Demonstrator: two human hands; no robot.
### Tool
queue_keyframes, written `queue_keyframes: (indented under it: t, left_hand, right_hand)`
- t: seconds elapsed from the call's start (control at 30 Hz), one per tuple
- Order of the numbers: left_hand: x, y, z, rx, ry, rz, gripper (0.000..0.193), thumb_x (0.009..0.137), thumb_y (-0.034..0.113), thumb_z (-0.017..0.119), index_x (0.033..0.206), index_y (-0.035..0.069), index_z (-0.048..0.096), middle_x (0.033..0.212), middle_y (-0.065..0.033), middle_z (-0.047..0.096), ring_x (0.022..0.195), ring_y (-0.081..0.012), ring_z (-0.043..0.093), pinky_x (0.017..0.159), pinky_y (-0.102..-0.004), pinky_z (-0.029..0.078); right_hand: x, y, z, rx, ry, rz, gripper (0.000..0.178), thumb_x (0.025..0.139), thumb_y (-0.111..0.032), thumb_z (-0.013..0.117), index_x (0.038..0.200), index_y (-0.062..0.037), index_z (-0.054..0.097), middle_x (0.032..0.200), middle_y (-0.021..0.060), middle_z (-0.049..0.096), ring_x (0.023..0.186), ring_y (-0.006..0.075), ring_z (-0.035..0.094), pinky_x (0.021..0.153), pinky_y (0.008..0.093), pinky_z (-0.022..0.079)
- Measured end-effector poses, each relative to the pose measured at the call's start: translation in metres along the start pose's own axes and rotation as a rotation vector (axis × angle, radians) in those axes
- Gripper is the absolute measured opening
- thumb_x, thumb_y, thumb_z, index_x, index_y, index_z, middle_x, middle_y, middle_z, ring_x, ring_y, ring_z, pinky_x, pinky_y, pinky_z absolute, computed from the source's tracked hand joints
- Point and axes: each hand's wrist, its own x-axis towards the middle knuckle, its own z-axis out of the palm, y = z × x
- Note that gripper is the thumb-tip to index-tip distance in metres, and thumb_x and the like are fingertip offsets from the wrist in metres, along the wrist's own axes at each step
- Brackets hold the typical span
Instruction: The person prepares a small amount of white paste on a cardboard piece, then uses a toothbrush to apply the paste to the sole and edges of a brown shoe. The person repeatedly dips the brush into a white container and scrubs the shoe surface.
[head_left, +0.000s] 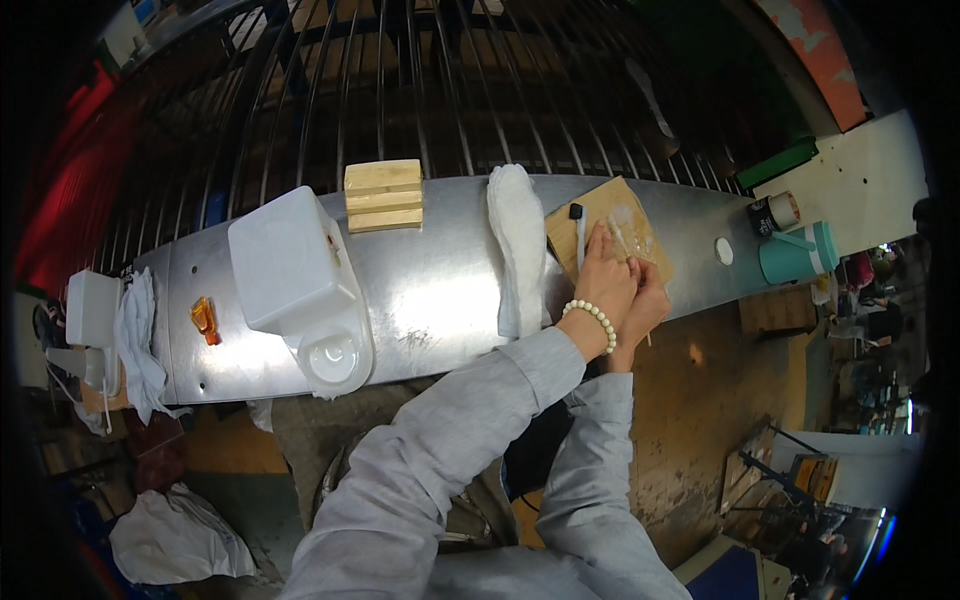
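Note:
Both my hands work close together over a tan board (655, 262) that bears whitish, glossy smears. My left hand (597, 281), with a beaded bracelet at its wrist, stretches one finger along the board while its other fingers curl toward the right hand. Fingertips of my right hand (646, 305) are pinched together against those of the left. Whatever lies between them is hidden. A thin pale tip pokes out below the right hand. Just left of my left hand, a white stick with a black end (579, 228) lies on the board. A long folded white cloth (516, 245) lies further left.
The metal bench (430, 310) carries a white plastic container with a round cup (290, 265), wooden blocks (384, 196) and an amber bottle (206, 320). At right are a white oval piece (723, 251), a teal mug (797, 254) and a dark roll (773, 213). Metal bars run behind.

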Motion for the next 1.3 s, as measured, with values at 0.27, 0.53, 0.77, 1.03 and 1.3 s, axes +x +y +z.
queue_keyframes:
  t: [0.27, 0.53, 0.77, 1.03, 1.3]
  left_hand:
    - [-0.001, -0.005, -0.004, -0.060, -0.010, -0.027, 0.031, 0.098, 0.025, 0.055, 0.094, 0.012, 0.083, 0.098, -0.0087, 0.079, 0.127, -0.0315, 0.061, 0.120, -0.0480, 0.026]
    - [0.004, -0.004, -0.009, -0.211, -0.158, 0.006, 0.032, 0.101, 0.027, 0.053, 0.107, 0.015, 0.082, 0.111, -0.0053, 0.079, 0.136, -0.0347, 0.056, 0.118, -0.0495, 0.030]
    - [0.006, -0.007, -0.015, -0.211, -0.205, 0.043, 0.033, 0.100, 0.024, 0.053, 0.108, 0.011, 0.082, 0.113, -0.0089, 0.078, 0.137, -0.0372, 0.054, 0.117, -0.0497, 0.031]
    - [-0.015, -0.017, -0.012, -0.214, 0.069, -0.028, 0.037, 0.093, 0.015, 0.057, 0.121, -0.007, 0.070, 0.139, -0.0256, 0.060, 0.135, -0.0378, 0.053, 0.122, -0.0459, 0.032]
    - [-0.108, -0.100, -0.102, -0.619, 0.579, -0.140, 0.032, 0.083, -0.004, 0.063, 0.112, 0.004, 0.074, 0.119, -0.0146, 0.070, 0.125, -0.0359, 0.060, 0.118, -0.0518, 0.037]
  right_hand:
    - [-0.001, -0.006, -0.006, -0.171, 0.032, -0.135, 0.016, 0.095, -0.016, 0.068, 0.097, -0.0020, 0.076, 0.086, 0.0192, 0.073, 0.075, 0.0354, 0.070, 0.068, 0.0432, 0.052]
    - [-0.005, -0.015, -0.021, -0.235, 0.049, -0.095, 0.014, 0.094, -0.015, 0.070, 0.096, -0.0034, 0.079, 0.084, 0.0190, 0.074, 0.069, 0.0348, 0.070, 0.065, 0.0410, 0.053]
    - [-0.007, -0.040, -0.039, -0.279, 0.061, -0.035, 0.013, 0.094, -0.010, 0.069, 0.099, -0.0036, 0.079, 0.079, 0.0147, 0.075, 0.067, 0.0252, 0.071, 0.065, 0.0371, 0.054]
    - [0.040, -0.060, -0.156, 0.103, 0.292, -0.156, 0.025, 0.100, -0.024, 0.071, 0.105, 0.0004, 0.071, 0.095, 0.0052, 0.071, 0.089, 0.0133, 0.062, 0.081, 0.0288, 0.049]
    - [-0.045, -0.048, -0.039, 0.183, -0.169, 0.054, 0.027, 0.082, -0.018, 0.084, 0.095, 0.0004, 0.071, 0.083, 0.0121, 0.076, 0.075, 0.0202, 0.072, 0.071, 0.0326, 0.053]
